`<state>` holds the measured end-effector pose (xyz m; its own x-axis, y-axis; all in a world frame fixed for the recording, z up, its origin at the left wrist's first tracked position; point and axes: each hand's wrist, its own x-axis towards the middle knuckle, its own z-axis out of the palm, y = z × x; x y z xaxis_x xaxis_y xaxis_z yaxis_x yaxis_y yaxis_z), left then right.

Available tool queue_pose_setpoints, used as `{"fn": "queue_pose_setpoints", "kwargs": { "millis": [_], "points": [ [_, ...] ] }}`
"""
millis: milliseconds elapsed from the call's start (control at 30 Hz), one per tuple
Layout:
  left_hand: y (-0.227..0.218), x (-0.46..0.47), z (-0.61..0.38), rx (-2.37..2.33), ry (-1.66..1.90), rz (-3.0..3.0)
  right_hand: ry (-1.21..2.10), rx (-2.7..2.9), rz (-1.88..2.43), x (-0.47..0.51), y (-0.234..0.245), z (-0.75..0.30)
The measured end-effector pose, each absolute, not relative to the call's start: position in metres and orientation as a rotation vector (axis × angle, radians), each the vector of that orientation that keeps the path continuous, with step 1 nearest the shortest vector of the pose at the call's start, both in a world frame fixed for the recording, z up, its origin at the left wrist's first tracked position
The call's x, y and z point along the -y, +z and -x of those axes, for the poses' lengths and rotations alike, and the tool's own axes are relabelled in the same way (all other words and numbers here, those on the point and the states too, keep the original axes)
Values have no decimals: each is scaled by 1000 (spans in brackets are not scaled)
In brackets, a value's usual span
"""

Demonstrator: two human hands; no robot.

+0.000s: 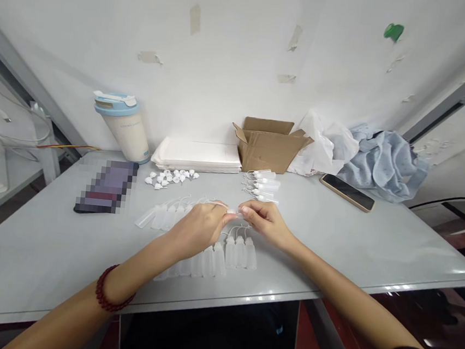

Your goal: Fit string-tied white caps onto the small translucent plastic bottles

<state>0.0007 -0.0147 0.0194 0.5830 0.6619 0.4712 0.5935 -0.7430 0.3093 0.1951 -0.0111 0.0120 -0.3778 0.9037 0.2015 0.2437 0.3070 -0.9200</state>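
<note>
Above the middle of the table, my left hand (198, 227) and my right hand (268, 222) meet at the fingertips. Both are closed on a small translucent squeeze bottle (236, 211), mostly hidden by the fingers. Behind my left hand lies a row of similar bottles (161, 217) with thin strap loops at their necks. Another row of bottles (241, 253) lies nearer the front edge, partly covered by my left forearm. Beyond my left hand is a scatter of small white caps (171, 177). Several bottles with white tops (266, 186) lie sideways beyond my right hand.
Along the wall stand a cream tumbler (127, 131), a stack of white sheets (201, 155), an open cardboard box (270, 150), a white plastic bag (321, 144) and a bluish cloth (385, 162). One phone (348, 192) lies at right; a pixelated dark object (108, 187) lies at left.
</note>
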Motion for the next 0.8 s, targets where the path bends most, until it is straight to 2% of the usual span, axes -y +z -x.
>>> {"fn": "queue_pose_setpoints", "kwargs": {
  "millis": [167,333,567,800],
  "points": [
    [19,16,0,-930,966,-3009,1445,1595,1001,9,14,-196],
    [20,16,0,-870,976,-3164,1615,1484,968,9,19,-195],
    [26,13,0,-977,886,-2597,1454,1595,946,7,10,-195],
    [30,16,-1,-830,953,-2667,1421,1673,947,6,7,-199]
  ]
}}
